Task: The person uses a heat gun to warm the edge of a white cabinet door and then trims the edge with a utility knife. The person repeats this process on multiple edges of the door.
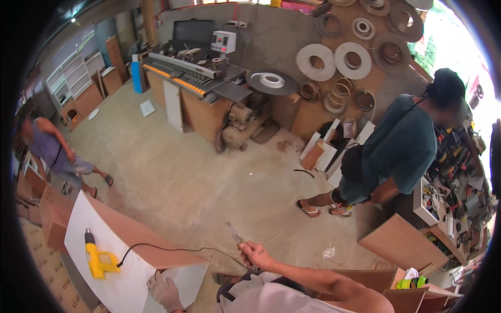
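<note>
The right hand (254,254) was closed around a slim tool (237,238), held up above the floor (203,193). The left hand (164,290) lay open at the white panel's (125,286) edge, near the heat gun (99,262), which rested on that panel, its cord (177,249) trailing right.

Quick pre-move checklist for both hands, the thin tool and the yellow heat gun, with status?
1. Right hand closed on the thin tool: ok.
2. Tool tip clear of the left hand: ok, well apart.
3. Left hand on the white-faced workpiece: ok, resting on it.
4. Yellow heat gun not in either hand: ok, lying on the workpiece.
5. Black cord out of the way: not ok, it runs across toward the person's body near the right hand.
6. Heat gun off and cool: cannot tell.
</note>
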Tool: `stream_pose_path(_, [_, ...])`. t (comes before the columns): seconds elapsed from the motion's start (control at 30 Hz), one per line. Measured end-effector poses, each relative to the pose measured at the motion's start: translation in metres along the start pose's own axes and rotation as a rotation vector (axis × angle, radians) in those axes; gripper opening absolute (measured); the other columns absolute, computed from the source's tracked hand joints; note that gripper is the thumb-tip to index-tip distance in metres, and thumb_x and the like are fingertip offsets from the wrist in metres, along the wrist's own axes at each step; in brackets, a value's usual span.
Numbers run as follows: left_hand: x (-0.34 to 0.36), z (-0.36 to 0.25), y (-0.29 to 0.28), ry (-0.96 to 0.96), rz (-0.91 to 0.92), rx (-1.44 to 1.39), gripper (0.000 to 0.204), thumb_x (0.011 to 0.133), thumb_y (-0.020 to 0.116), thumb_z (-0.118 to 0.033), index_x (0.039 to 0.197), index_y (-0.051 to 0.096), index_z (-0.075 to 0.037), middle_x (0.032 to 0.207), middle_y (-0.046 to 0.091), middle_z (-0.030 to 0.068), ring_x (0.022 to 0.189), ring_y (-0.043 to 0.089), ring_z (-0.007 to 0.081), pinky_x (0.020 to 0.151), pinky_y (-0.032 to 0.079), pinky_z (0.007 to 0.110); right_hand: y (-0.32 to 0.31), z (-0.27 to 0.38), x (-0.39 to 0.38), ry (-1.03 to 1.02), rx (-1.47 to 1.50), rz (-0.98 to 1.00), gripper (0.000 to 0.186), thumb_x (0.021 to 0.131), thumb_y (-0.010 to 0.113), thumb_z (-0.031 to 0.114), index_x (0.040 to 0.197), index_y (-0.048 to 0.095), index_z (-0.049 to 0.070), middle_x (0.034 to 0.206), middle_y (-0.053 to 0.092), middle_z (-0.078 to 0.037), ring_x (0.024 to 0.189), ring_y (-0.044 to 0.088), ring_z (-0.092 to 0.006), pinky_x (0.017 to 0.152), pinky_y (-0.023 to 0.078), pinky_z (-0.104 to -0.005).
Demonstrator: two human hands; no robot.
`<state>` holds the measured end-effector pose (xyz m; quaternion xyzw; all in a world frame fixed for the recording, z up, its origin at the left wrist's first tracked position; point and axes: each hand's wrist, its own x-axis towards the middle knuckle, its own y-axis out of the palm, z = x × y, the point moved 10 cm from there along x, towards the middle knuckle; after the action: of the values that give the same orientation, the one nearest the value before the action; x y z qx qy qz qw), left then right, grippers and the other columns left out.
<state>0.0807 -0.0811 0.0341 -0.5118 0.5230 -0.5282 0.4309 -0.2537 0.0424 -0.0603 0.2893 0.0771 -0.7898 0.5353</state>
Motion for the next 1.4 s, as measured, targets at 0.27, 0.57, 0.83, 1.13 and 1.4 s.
stream_pose_path(0.27, [0.004,0.012,0.001,0.085,0.029,0.118,0.043,0.078,0.065,-0.023,0.117,0.058,-0.005,0.106,0.057,0.0128,0.105,0.050,0.0322,0.091,0.041,0.045,-0.077,0.015,0.032,-0.117,0.680,-0.106,0.025,0.100,0.045,0.034,0.097,0.050,0.009,0.071,0.055,-0.005,0.055,0.054,-0.0162,0.049,0.048,-0.0329])
stream_pose_path(0.57, [0.004,0.008,0.003,0.052,0.095,0.175,0.042,0.079,0.064,-0.027,0.117,0.058,-0.011,0.104,0.058,0.0075,0.102,0.052,0.0260,0.090,0.041,0.040,-0.103,0.166,0.032,-0.354,0.735,-0.253,0.012,0.099,0.045,0.019,0.101,0.045,0.007,0.083,0.055,-0.008,0.068,0.055,-0.0178,0.057,0.051,-0.0342])
stream_pose_path(0.83, [0.011,0.006,-0.003,0.211,0.038,0.059,0.038,0.079,0.061,-0.026,0.114,0.060,-0.012,0.097,0.062,0.0071,0.097,0.055,0.0259,0.086,0.043,0.042,-0.034,0.144,0.042,-0.383,0.901,-0.202,0.006,0.094,0.052,0.011,0.095,0.049,0.006,0.078,0.055,-0.006,0.068,0.055,-0.0164,0.057,0.052,-0.0336])
stream_pose_path(1.13, [0.008,-0.010,0.013,0.413,0.081,0.136,0.029,0.080,0.060,-0.028,0.100,0.059,-0.007,0.091,0.063,0.0077,0.090,0.057,0.0243,0.076,0.044,0.041,0.137,0.077,0.020,-0.193,0.424,-0.111,0.010,0.091,0.053,0.008,0.100,0.050,0.004,0.080,0.058,-0.008,0.072,0.057,-0.0180,0.063,0.051,-0.0342])
stream_pose_path(1.4, [0.008,-0.005,0.010,0.549,0.090,-0.089,0.033,0.082,0.058,-0.029,0.105,0.059,-0.006,0.098,0.062,0.0074,0.092,0.057,0.0246,0.076,0.043,0.040,0.400,0.076,-0.068,-1.114,-0.948,0.438,0.034,0.077,0.066,0.013,0.111,0.063,0.010,0.092,0.058,-0.012,0.086,0.056,-0.0260,0.072,0.043,-0.0363])
